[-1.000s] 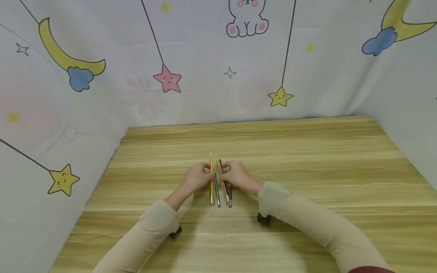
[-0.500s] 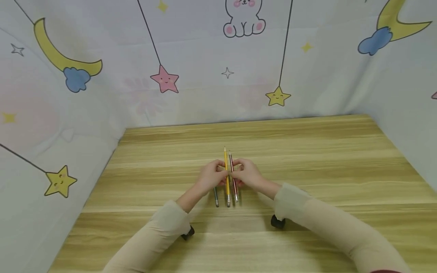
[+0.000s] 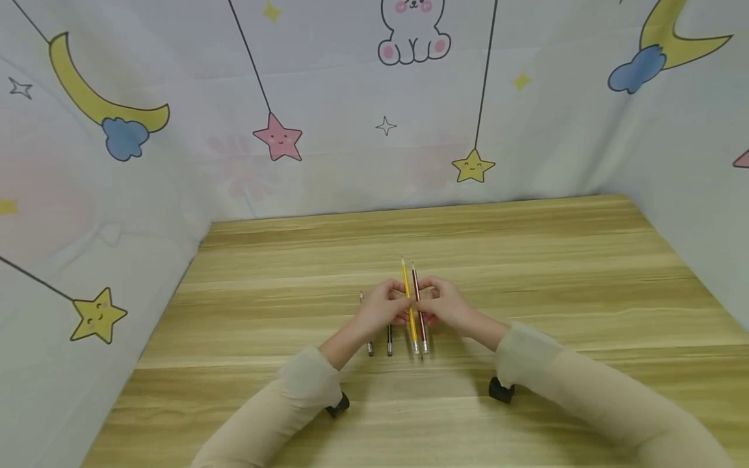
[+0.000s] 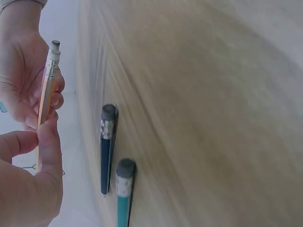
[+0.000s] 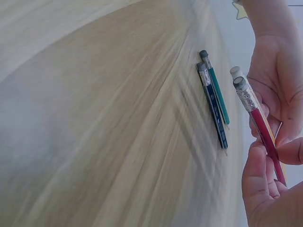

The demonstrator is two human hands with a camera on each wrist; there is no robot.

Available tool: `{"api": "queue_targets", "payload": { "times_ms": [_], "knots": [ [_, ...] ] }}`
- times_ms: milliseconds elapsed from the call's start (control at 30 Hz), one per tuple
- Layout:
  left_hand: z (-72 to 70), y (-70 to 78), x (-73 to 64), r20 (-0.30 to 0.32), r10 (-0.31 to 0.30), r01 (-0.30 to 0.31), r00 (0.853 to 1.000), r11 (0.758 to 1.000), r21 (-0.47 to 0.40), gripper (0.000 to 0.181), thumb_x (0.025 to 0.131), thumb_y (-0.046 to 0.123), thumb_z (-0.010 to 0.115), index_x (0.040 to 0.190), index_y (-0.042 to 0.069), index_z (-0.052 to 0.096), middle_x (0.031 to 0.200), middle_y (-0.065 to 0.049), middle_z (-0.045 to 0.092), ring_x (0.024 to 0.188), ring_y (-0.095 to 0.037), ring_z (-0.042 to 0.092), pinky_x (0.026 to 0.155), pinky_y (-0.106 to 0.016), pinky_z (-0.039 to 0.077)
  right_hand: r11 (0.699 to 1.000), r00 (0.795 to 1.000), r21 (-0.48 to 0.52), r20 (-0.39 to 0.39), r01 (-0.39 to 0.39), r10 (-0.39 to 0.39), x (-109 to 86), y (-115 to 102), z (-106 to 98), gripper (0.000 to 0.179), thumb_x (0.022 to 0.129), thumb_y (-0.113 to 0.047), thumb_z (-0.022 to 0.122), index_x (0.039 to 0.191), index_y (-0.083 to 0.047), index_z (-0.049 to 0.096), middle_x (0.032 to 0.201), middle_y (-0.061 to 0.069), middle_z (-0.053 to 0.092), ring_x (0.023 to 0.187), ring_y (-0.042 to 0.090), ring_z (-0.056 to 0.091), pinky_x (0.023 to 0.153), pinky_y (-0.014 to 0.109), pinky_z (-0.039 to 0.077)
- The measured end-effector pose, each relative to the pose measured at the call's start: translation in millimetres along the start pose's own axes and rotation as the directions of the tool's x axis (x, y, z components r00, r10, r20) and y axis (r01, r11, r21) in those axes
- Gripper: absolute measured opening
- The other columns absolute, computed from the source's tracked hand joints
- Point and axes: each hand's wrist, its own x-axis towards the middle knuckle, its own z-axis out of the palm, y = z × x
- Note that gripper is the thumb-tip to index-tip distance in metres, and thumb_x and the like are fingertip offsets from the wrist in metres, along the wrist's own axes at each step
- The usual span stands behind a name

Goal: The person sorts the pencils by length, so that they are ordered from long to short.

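Head view shows the left hand point(image 3: 377, 311) pinching a yellow pencil point(image 3: 413, 328) and the right hand point(image 3: 452, 307) a red pencil point(image 3: 422, 328), pointing toward twelve o'clock above the counter point(image 3: 526, 273), where a slackened pinch could drop either against the green pencil point(image 3: 370, 346) and dark pencil point(image 3: 389, 339) at eight o'clock.

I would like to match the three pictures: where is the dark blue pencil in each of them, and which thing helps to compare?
Head: the dark blue pencil is below centre, mostly hidden by the left hand.
Left wrist: the dark blue pencil is left of centre.
Right wrist: the dark blue pencil is right of centre, near mid-height.
Shared landmark: the green pencil beside it, partly hidden in the head view.
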Motion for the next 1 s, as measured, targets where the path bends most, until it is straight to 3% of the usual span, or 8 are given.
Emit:
{"api": "queue_targets", "payload": {
  "times_ms": [233,533,833,1000],
  "knots": [
    [17.4,7.7,16.5,0.015,-0.01,0.01,1.0,1.0,0.003,0.03,0.082,0.008,0.057,0.11,0.0,0.049,0.083,-0.012,0.063,0.057,-0.011,0.059,0.057,-0.027,0.052,1.0,1.0,-0.008,0.001,-0.022,0.022,-14.4,12.4,-26.4,0.04,0.08,-0.002,0.051,0.117,0.007,0.038,0.064,0.0,0.051,0.052,0.009,0.05,0.048,0.025,0.046],
    [36.5,19.9,43.8,-0.027,-0.016,0.016,1.0,1.0,0.001,0.026,0.081,0.008,0.058,0.106,0.003,0.052,0.077,-0.008,0.062,0.056,-0.013,0.061,0.055,-0.026,0.052,0.999,0.998,-0.015,-0.05,-0.049,0.048,-31.5,22.3,-56.3,0.042,0.083,-0.001,0.051,0.122,0.008,0.036,0.067,-0.001,0.052,0.053,0.008,0.049,0.047,0.023,0.045],
    [46.7,18.6,72.0,-0.074,-0.025,0.026,0.997,1.0,0.016,0.023,0.079,0.005,0.059,0.101,0.0,0.054,0.064,-0.002,0.056,0.047,-0.007,0.053,0.046,-0.018,0.047,0.996,0.992,-0.031,-0.101,-0.078,0.074,-39.3,26.4,-68.5,0.044,0.083,0.0,0.051,0.123,0.009,0.036,0.068,-0.001,0.052,0.053,0.006,0.049,0.047,0.022,0.046],
    [49.9,17.3,83.5,-0.109,-0.026,0.035,0.994,0.996,0.076,0.018,0.079,0.005,0.06,0.095,0.003,0.054,0.059,-0.001,0.056,0.045,-0.007,0.051,0.044,-0.017,0.046,0.996,0.991,-0.026,-0.104,-0.086,0.083,-41.2,27.7,-71.9,0.045,0.083,-0.001,0.051,0.124,0.008,0.036,0.067,-0.001,0.052,0.053,0.006,0.05,0.048,0.023,0.047]
  ]
}}
